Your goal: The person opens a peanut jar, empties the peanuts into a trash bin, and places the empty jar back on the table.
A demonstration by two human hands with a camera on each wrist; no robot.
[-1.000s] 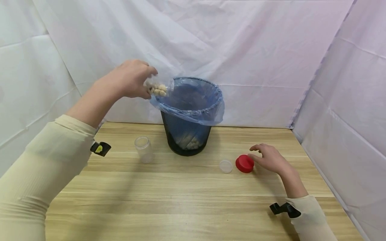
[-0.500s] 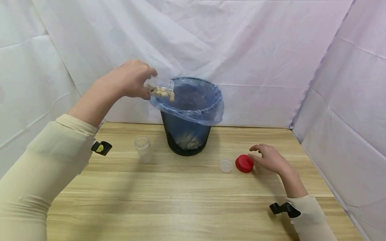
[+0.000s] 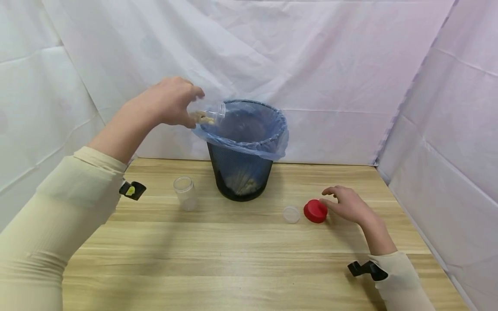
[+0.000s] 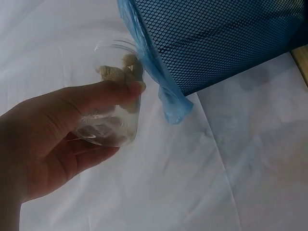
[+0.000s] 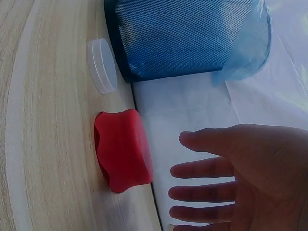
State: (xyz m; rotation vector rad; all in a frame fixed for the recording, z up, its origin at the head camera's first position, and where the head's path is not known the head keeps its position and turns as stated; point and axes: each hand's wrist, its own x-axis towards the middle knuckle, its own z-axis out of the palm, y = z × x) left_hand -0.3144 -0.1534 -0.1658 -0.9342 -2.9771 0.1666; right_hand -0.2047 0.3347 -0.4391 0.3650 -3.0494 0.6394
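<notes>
1. The left hand (image 3: 171,101) is raised above the worktop (image 3: 241,259), its fingers and thumb curled around a clear jar (image 3: 208,114) tipped on its side, mouth pointing right over the bin's rim. A few pale, lumpy pieces (image 4: 118,72) sit in the jar near its mouth.
2. Below it, an empty clear jar (image 3: 184,193) stands upright on the worktop, left of the bin.
3. The black mesh bin (image 3: 239,172), lined with a blue plastic bag (image 3: 249,142), stands at the back centre; pale pieces lie at its bottom.
4. A clear lid (image 3: 291,214) lies flat right of the bin, just beside a red lid (image 3: 315,211).
5. The right hand (image 3: 348,204) grasps nothing, fingers relaxed and spread, fingertips at the red lid's right edge; whether they touch it, I cannot tell.
</notes>
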